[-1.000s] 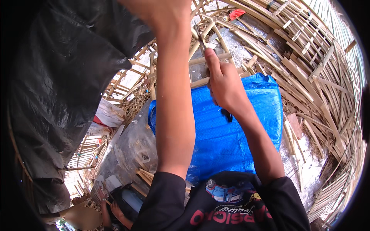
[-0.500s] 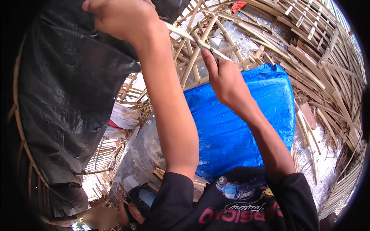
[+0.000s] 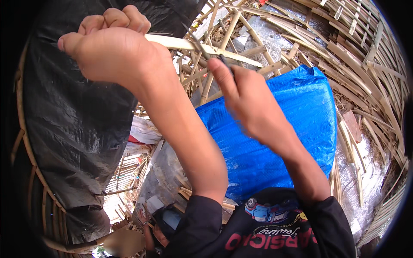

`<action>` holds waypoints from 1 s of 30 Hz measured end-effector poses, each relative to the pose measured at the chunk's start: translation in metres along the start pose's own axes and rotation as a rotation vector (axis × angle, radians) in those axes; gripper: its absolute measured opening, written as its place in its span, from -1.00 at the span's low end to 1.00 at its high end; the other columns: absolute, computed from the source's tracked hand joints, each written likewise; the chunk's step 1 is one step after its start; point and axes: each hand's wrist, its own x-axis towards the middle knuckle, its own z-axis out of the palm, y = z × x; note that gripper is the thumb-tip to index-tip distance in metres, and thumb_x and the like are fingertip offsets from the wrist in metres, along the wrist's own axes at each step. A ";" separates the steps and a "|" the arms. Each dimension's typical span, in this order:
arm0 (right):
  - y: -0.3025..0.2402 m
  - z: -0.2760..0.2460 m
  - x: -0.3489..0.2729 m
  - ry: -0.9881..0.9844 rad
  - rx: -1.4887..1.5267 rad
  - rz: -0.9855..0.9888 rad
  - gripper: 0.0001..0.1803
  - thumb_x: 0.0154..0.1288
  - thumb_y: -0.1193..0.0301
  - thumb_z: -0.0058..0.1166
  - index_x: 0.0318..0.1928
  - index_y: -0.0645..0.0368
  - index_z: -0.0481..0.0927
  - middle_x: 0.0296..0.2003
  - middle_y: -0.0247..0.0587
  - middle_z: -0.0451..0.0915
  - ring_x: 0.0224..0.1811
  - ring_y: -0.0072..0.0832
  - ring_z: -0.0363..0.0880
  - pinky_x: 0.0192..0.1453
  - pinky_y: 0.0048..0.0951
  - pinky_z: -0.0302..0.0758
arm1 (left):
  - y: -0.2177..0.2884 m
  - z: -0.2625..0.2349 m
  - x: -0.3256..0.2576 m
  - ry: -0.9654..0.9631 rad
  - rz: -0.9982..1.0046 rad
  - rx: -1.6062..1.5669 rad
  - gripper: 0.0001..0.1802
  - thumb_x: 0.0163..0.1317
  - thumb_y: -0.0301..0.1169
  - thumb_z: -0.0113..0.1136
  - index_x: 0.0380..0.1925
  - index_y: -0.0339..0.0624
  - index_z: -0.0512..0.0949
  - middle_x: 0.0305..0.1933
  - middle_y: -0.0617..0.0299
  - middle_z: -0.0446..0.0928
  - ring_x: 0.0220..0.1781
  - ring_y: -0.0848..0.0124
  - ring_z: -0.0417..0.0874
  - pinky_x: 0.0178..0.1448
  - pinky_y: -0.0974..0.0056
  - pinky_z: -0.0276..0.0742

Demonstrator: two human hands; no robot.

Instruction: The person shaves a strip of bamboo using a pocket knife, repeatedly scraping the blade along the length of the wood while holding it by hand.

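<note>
The floor carries a silvery plastic sheet (image 3: 373,182), creased and glossy, showing at the right and again in patches toward the top. Long split bamboo strips (image 3: 355,79) lie heaped across it on the right, many side by side, some crossing. Nearer the person, a few loose narrow strips (image 3: 356,157) rest on the sheet, with a flat reddish-brown piece (image 3: 352,126) just beside them. A greyish plastic sheet (image 3: 165,165) spreads at the left.

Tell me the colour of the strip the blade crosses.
The strip is pale cream, clearest in the head view.
</note>
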 end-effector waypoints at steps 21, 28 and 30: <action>0.031 -0.012 -0.014 -0.030 0.009 0.042 -0.39 0.66 0.04 -0.18 -0.34 0.41 0.44 -0.64 0.02 0.32 -0.55 -0.29 0.26 -0.37 -0.11 0.34 | 0.023 -0.008 -0.035 0.024 0.070 0.035 -0.67 0.40 -0.29 -0.44 -0.61 0.03 -0.04 -0.68 0.34 -0.11 -0.66 0.48 -0.14 -0.55 0.35 -0.15; 0.043 -0.012 -0.016 -0.023 -0.069 0.002 -0.40 0.61 0.07 -0.11 -0.36 0.44 0.45 -0.54 0.46 0.48 -0.29 0.40 0.52 -0.27 0.22 0.39 | 0.021 -0.022 -0.048 -0.061 0.032 -0.044 -0.67 0.40 -0.28 -0.45 -0.61 0.05 -0.01 -0.67 0.36 -0.12 -0.65 0.49 -0.16 -0.53 0.36 -0.16; 0.031 -0.011 -0.026 -0.047 0.021 0.041 -0.40 0.61 0.07 -0.12 -0.35 0.45 0.45 -0.53 0.47 0.48 -0.29 0.40 0.52 -0.30 0.22 0.40 | 0.026 -0.020 -0.044 -0.031 0.049 -0.043 -0.67 0.40 -0.27 -0.45 -0.61 0.06 0.00 -0.67 0.37 -0.12 -0.65 0.49 -0.16 -0.53 0.37 -0.16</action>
